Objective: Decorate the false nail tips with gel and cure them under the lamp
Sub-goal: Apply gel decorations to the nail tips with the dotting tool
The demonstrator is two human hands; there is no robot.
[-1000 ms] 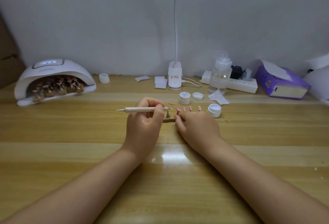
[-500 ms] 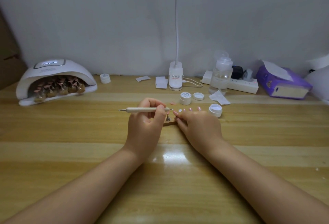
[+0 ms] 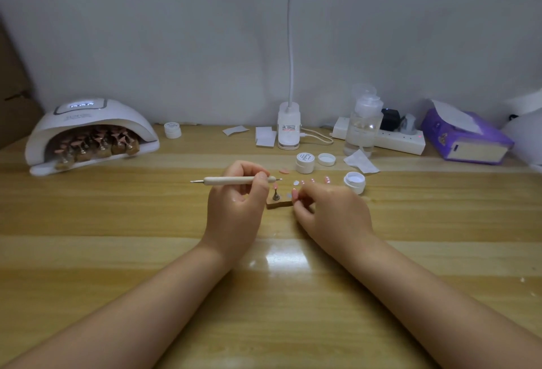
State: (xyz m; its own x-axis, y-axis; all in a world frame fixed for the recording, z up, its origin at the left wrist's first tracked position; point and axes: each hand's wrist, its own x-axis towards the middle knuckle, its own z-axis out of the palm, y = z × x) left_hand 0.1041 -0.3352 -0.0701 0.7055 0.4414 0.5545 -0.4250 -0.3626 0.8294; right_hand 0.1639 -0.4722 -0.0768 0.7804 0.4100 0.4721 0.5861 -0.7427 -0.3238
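Near: bare forearms over a glossy wood table. Left hand curled round a dotting tool, held level, tip toward the right. Right hand now pulled back a little from the small stand, fingers bent near its right edge; whether pinching anything, cannot tell. Stand newly exposed, one peg upright, a pink tip apparently on it. Likely a pause between dabs of gel, tip seated and ready for the next dot.

Just beyond: a loose tip, an open gel jar, a capped jar beside a lid, a crumpled wipe.

Far left: curing lamp, display lit, rows of stands with tips inside. Far centre: desk lamp base, paper squares. Far right: pump bottle, power strip, purple tissue box. Behind all, a plain grey wall.
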